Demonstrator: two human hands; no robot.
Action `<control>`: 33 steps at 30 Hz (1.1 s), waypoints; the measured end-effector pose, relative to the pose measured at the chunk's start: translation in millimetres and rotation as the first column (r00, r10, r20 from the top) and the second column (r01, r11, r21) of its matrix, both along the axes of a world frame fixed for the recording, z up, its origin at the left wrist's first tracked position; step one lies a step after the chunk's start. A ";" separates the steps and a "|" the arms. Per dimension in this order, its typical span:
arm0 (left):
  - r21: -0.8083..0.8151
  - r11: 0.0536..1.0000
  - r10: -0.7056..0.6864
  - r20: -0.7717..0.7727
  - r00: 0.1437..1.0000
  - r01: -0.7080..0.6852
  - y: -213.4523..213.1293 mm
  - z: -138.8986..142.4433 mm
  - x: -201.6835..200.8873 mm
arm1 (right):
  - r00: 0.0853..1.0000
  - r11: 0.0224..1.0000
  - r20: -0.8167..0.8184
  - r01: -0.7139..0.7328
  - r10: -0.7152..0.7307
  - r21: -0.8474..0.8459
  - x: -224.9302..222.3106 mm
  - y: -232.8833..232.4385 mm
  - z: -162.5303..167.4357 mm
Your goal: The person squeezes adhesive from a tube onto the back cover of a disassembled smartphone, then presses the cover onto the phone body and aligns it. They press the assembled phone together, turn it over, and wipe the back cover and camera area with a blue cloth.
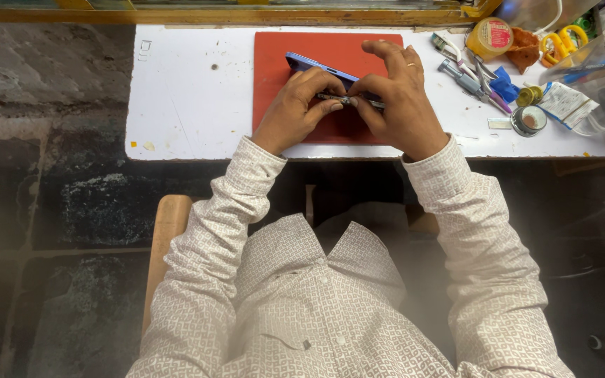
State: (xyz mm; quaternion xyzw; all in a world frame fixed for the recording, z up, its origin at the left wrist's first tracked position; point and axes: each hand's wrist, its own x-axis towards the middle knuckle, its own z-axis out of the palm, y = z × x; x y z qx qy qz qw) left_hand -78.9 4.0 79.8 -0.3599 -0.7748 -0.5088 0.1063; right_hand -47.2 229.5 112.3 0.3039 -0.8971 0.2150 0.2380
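Nearest me I see both patterned sleeves reaching forward from the chest to the edge of the white surface (pixel 183 105); the wrists rest close to that front edge. My left hand (pixel 295 108) has its grip closed on the near edge of the blue phone (pixel 316 66), thumb and forefinger pinched at a thin dark strip (pixel 348 100); my right hand (pixel 397 98) meets it there, thumb and forefinger pinched shut on the same strip, the other fingers arched over the phone's far side; a ring sits on one finger. The phone stands tilted on its edge between the two hands, above the red mat (pixel 274 77), its far end sticking out to the left of the fingers. Farther right lie tweezers and small tools (pixel 470 77), a round tin (pixel 529 120), a yellow tape roll (pixel 491 36).
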 end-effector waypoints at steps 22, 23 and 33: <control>0.002 0.999 0.032 -0.035 0.999 -0.032 3.9 -6.1 -2.3 | 1.000 0.996 -0.002 -0.001 0.001 -0.088 5.3 -0.8 -10.6; 0.005 0.999 0.034 -0.032 0.999 -0.034 3.9 -6.5 -2.3 | 1.000 0.996 -0.015 -0.005 0.003 -0.090 5.8 -1.3 -10.7; 0.022 0.999 0.044 -0.038 0.998 -0.043 3.5 -9.6 -1.8 | 0.998 0.996 -0.056 -0.029 0.024 -0.086 4.3 -2.5 -14.4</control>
